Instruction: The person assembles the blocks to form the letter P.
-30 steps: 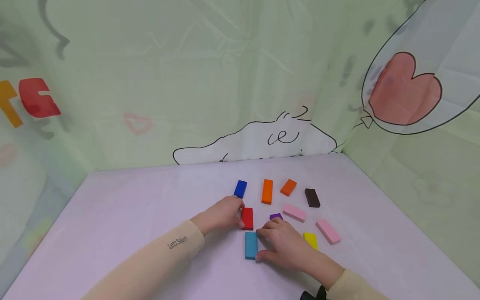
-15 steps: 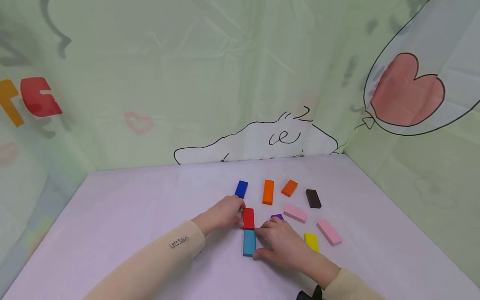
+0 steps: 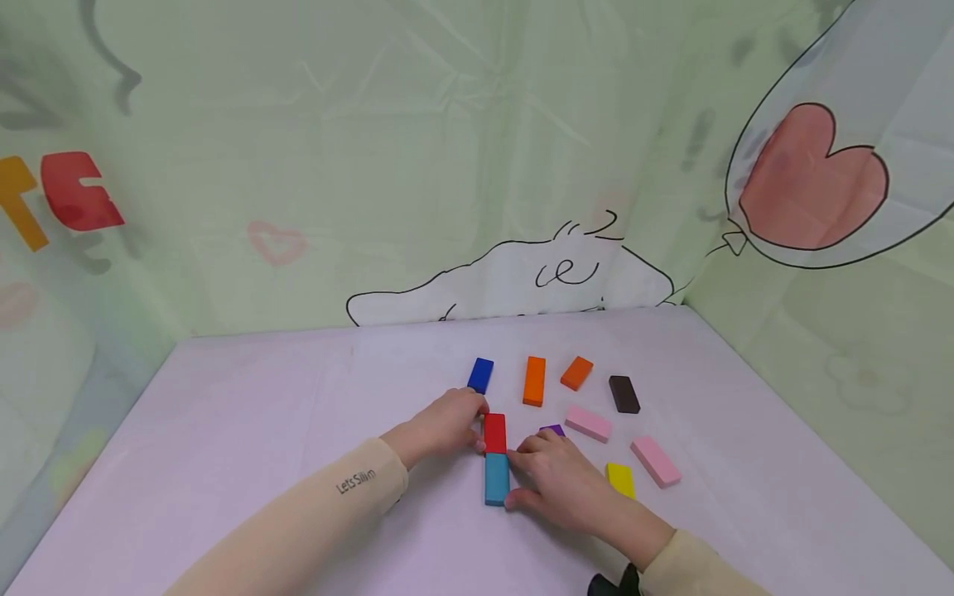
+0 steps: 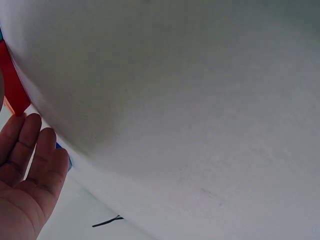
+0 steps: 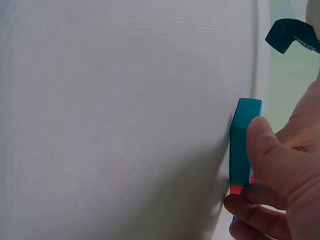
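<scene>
Head view: left hand [image 3: 447, 422] pinches red block [image 3: 495, 433]; right hand [image 3: 561, 480] pinches teal block [image 3: 496, 480], blocks end-to-end; left sleeve [image 3: 328, 505] reads "Let's S…", rest blurry

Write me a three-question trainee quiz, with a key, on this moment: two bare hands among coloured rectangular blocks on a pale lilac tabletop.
1. True or false: in the head view, the red rectangular block and the teal rectangular block lie end to end with no visible gap.

2. Which block is the thumb of the right hand against?
A) the red one
B) the teal one
C) the dark brown rectangular block

3. How many pink rectangular blocks show on the pale lilac tabletop?

Key:
1. True.
2. B; the right wrist view shows the thumb on its side.
3. Two.
</scene>
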The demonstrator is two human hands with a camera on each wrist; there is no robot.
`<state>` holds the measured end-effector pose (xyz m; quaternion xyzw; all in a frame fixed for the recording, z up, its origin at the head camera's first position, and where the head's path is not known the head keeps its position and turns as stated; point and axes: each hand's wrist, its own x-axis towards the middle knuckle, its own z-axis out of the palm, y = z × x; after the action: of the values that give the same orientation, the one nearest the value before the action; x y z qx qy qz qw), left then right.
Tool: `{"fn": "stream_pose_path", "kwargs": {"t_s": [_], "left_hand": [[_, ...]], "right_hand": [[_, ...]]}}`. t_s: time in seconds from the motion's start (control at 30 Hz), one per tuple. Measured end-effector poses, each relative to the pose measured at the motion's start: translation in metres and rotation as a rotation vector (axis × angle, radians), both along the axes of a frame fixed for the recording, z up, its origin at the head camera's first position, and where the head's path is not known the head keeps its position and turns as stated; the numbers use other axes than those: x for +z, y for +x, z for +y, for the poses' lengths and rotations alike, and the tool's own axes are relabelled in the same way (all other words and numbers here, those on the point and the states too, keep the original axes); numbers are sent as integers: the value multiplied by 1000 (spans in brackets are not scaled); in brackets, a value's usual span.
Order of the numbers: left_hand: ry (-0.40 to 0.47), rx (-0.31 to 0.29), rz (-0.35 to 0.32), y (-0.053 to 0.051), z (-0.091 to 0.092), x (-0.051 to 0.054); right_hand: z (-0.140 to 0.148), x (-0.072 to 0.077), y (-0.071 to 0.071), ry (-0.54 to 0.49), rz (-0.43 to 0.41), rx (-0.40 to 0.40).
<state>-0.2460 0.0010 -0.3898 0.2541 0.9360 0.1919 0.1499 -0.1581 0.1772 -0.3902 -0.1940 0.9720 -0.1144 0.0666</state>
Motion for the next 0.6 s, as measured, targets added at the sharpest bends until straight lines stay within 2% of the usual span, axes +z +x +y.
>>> {"fn": "stream_pose_path", "kwargs": {"t_s": [0.6], "left_hand": [[-6,2,-13,0,0,1]], "right_hand": [[0,-5,1,30,39,9]]}}
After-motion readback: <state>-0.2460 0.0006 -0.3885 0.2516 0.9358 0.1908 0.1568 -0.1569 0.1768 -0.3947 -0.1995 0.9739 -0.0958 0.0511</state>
